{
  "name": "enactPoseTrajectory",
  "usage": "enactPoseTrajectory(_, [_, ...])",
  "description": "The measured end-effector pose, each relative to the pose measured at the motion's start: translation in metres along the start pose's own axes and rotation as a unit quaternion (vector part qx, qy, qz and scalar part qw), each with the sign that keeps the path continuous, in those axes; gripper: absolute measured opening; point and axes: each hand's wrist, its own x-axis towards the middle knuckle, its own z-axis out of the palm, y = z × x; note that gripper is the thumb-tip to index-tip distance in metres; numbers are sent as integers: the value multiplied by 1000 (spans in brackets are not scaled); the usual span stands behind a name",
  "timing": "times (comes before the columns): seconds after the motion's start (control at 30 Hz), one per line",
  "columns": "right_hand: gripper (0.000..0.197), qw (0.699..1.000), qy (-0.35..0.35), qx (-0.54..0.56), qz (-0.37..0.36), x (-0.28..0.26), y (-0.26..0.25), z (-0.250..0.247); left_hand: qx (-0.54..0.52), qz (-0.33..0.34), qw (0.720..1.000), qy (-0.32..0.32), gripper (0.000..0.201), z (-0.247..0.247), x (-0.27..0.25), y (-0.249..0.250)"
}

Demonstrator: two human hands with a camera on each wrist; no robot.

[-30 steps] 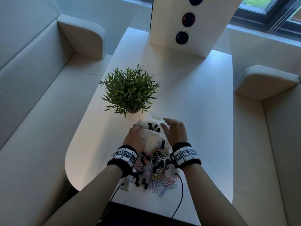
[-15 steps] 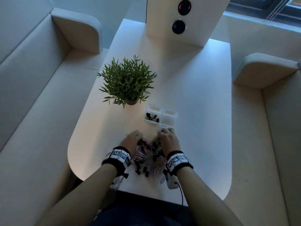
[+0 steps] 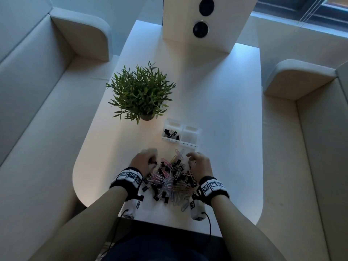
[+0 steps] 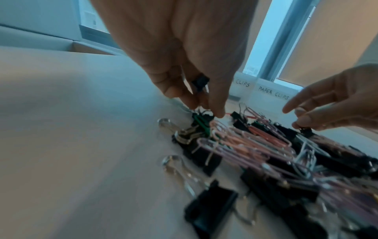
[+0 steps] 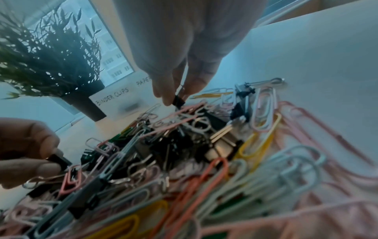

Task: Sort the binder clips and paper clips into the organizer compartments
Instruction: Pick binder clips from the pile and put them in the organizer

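Note:
A mixed pile of black binder clips and coloured paper clips [image 3: 169, 182] lies on the white table's near end. My left hand [image 3: 152, 162] is at the pile's left far edge and pinches a small black binder clip [image 5: 59, 159]. At the right far edge, my right hand [image 3: 191, 161] pinches another black binder clip [image 5: 178, 101] just above the heap. Beyond the pile stands the clear two-compartment organizer [image 3: 195, 142]. Its left compartment, labelled BINDER CLIPS [image 5: 112, 97], holds several black binder clips [image 3: 170, 133]. The right one, labelled PAPER CLIPS [image 4: 273, 94], looks empty.
A potted green plant [image 3: 141, 95] stands left of and just behind the organizer. A white column with round dark sockets [image 3: 203, 25] rises at the table's far end. Cushioned benches [image 3: 37, 110] flank both long sides. The table's rounded near edge [image 3: 105, 210] is beside my wrists.
Both hands drew back from the organizer to the pile's far edge. Each now pinches a black binder clip. The head view has tilted down and closer.

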Motion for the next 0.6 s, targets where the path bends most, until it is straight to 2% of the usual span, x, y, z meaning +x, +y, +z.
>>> enactPoseTrajectory(0.1, [19,997,53,53,10,-4,2,-8,-40,-48,998,19,14,-2,-1,-4])
enactPoseTrajectory(0.17, [18,989,103,104,38,-7,4,-15,-105,-63,991,49,18,-8,-2,-3])
enactPoseTrajectory(0.27, [18,956,141,224,125,-13,6,-20,-275,-91,955,65,25,-17,-5,-2])
enactPoseTrajectory(0.33, [16,940,116,284,150,-16,-1,-18,-389,-135,908,84,15,-21,-5,-2])
enactPoseTrajectory(0.37, [16,947,88,278,133,-16,-7,-16,-440,-161,879,91,12,-21,-5,-2])
enactPoseTrajectory(0.47, [15,990,-16,139,-8,-12,-35,0,-560,-228,791,88,18,-24,-5,-7])
enactPoseTrajectory(0.53, [20,990,-81,49,-102,-6,-53,18,-625,-258,732,85,23,-27,-6,-12])
enactPoseTrajectory(0.6, [24,979,-124,-30,-156,0,-65,39,-694,-265,666,68,26,-29,-9,-17])
